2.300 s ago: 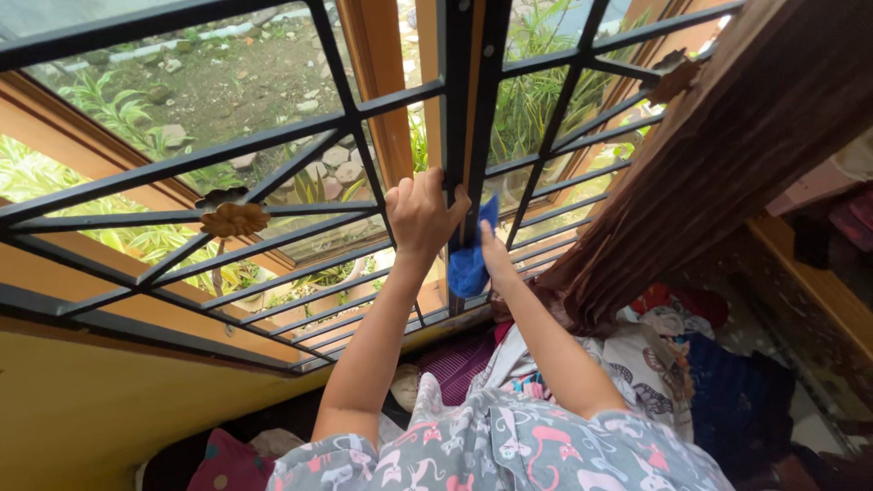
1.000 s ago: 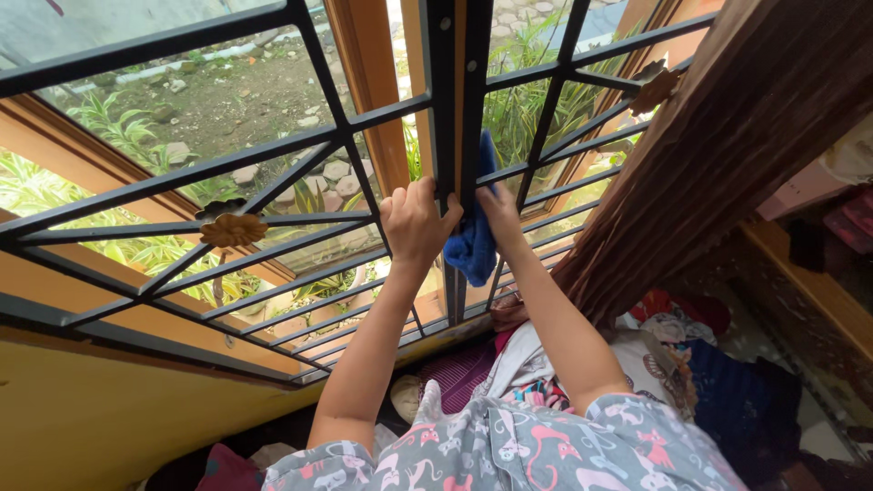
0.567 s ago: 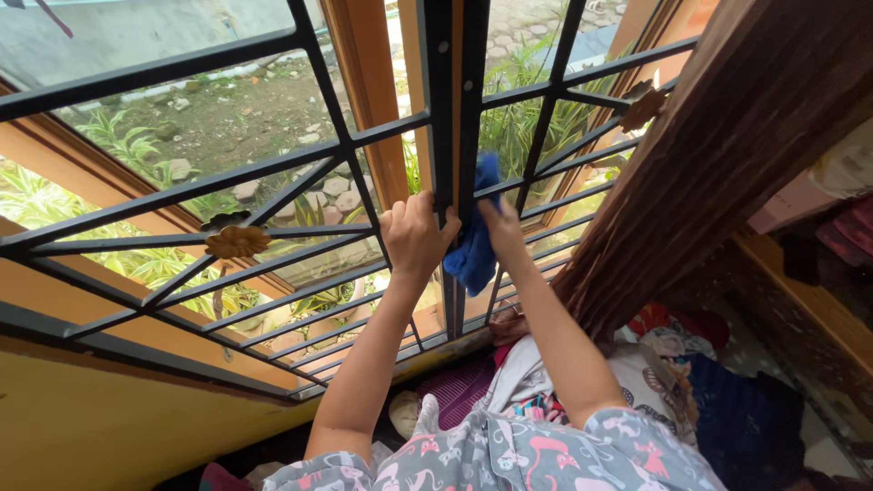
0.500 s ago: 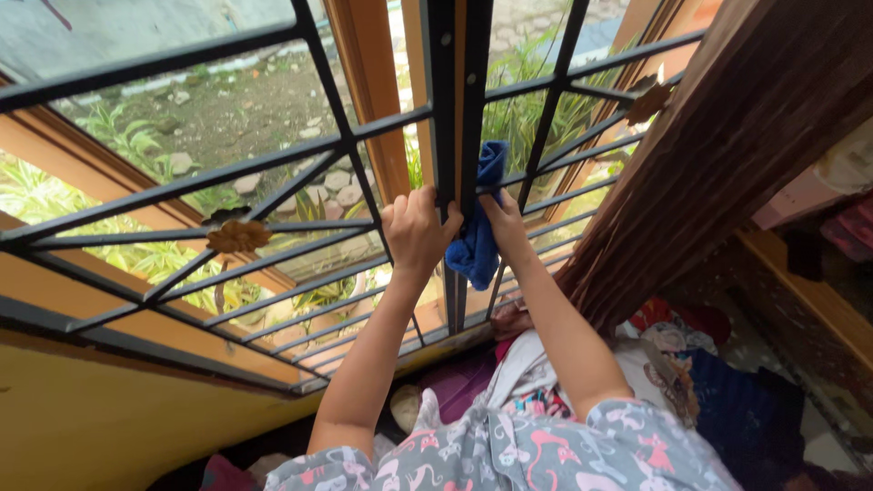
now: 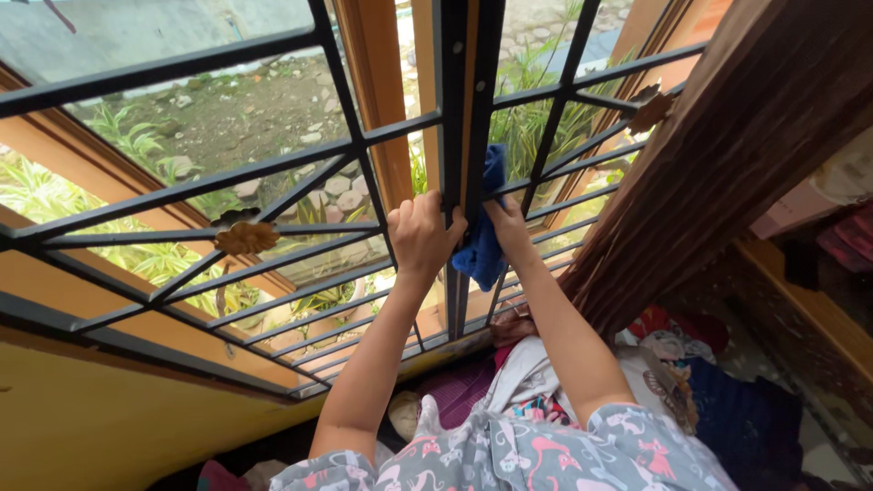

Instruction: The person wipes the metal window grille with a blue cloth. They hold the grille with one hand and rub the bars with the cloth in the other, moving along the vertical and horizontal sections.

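Both arms reach up and forward, bare from the short sleeves, elbows nearly straight and forearms close together. The left hand is closed in a fist, fingers curled away from the camera and knuckles up. The right hand, just beside it, presses forward with fingers bent and wrist slightly cocked.

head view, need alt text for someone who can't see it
A person's right hand presses a blue cloth against the black window bars, while the left hand grips the bars beside it. A brown curtain hangs on the right.
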